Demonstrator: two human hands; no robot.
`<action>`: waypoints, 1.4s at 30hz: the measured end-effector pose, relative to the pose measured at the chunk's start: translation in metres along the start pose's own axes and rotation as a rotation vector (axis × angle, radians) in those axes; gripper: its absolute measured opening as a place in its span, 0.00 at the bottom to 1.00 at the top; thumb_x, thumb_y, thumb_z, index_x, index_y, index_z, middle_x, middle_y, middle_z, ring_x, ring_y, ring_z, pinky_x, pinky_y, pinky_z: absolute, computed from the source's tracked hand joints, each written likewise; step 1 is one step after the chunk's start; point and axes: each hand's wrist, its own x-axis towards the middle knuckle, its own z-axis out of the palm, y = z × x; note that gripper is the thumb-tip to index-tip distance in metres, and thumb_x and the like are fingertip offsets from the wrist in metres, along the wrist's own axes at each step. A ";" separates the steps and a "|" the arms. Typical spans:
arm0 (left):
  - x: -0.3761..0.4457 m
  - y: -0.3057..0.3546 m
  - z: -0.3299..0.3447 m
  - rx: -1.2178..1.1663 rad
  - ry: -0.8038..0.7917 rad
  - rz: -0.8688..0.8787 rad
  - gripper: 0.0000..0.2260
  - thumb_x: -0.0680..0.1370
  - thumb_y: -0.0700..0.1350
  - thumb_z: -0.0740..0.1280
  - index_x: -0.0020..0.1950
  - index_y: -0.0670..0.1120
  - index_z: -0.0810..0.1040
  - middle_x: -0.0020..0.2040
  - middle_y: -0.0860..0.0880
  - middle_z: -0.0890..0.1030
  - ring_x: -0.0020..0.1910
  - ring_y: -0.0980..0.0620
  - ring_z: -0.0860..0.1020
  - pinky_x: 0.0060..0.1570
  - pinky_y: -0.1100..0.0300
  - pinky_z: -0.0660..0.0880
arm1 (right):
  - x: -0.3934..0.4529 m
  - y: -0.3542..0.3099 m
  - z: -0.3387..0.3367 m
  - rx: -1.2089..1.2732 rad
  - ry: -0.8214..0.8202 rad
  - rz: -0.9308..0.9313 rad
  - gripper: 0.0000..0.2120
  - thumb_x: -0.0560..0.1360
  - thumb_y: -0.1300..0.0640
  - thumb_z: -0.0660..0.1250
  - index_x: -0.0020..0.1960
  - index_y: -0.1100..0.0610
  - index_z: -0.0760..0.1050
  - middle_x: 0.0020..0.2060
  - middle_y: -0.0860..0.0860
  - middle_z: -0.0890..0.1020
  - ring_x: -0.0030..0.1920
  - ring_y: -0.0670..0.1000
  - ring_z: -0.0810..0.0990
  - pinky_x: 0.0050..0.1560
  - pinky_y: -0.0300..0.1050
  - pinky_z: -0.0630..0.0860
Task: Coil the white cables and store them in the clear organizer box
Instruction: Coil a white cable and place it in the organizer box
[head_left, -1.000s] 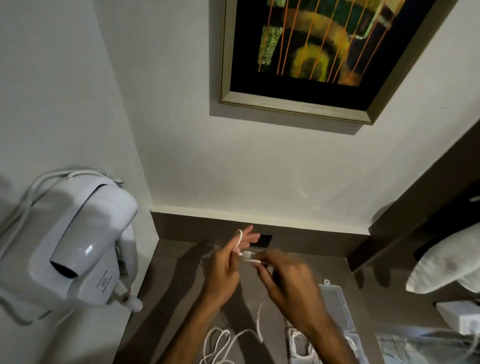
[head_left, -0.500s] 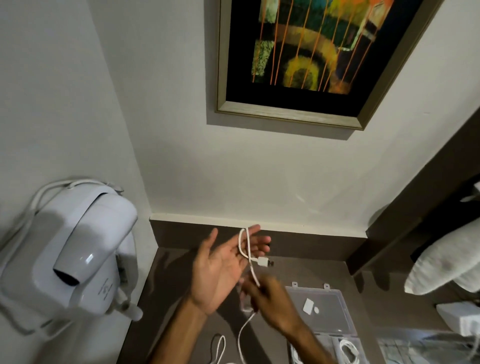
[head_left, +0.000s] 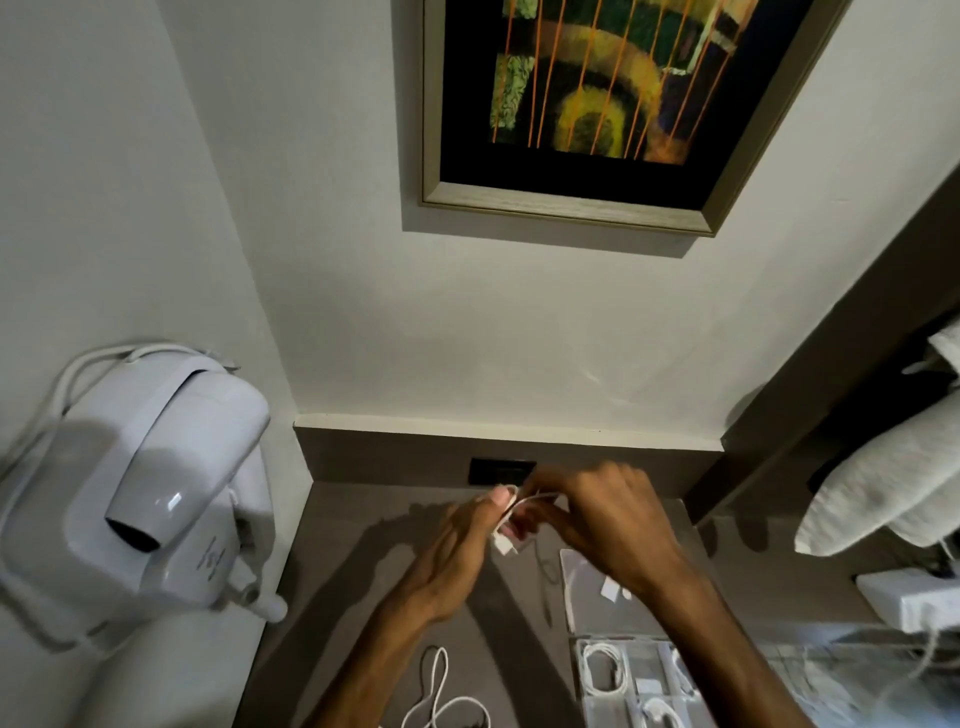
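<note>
Both hands are raised over the brown desk (head_left: 363, 582) and work on one white cable (head_left: 511, 512). My left hand (head_left: 462, 551) grips the cable's loops, with a white plug hanging below its thumb. My right hand (head_left: 608, 519) pinches the same cable from the right. Another loose white cable (head_left: 436, 696) lies on the desk at the bottom edge. The clear organizer box (head_left: 579, 670) sits open at the lower right, with coiled white cables in its compartments and its lid (head_left: 571, 587) folded back.
A white wall-mounted hair dryer (head_left: 140, 499) hangs at the left. A dark wall socket (head_left: 498, 470) sits behind the hands. A framed painting (head_left: 597, 104) hangs above. White pillows (head_left: 883, 493) and a white box (head_left: 914, 597) are at the right.
My left hand has turned from palm-up and spread to closed around the cable. My right hand has risen from below to meet it, and the cable is gathered up.
</note>
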 end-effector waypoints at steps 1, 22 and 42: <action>0.003 0.001 -0.002 -0.050 -0.031 0.001 0.32 0.77 0.70 0.44 0.58 0.60 0.85 0.55 0.56 0.88 0.53 0.61 0.84 0.56 0.67 0.73 | 0.003 0.008 0.000 0.023 0.023 -0.011 0.08 0.79 0.41 0.72 0.56 0.41 0.82 0.39 0.42 0.89 0.37 0.45 0.87 0.43 0.46 0.85; 0.010 0.002 -0.014 -0.118 0.193 0.105 0.23 0.78 0.64 0.49 0.65 0.61 0.75 0.67 0.47 0.80 0.64 0.51 0.79 0.72 0.48 0.71 | -0.042 -0.047 0.039 0.408 -0.067 0.269 0.08 0.83 0.42 0.61 0.55 0.42 0.77 0.38 0.43 0.86 0.37 0.42 0.85 0.42 0.42 0.85; 0.022 0.013 -0.015 -0.148 0.097 0.017 0.53 0.59 0.83 0.59 0.75 0.51 0.69 0.74 0.41 0.74 0.67 0.47 0.75 0.76 0.41 0.64 | -0.045 -0.053 0.048 0.363 -0.202 0.292 0.05 0.84 0.41 0.61 0.57 0.40 0.72 0.41 0.43 0.88 0.40 0.42 0.85 0.48 0.44 0.84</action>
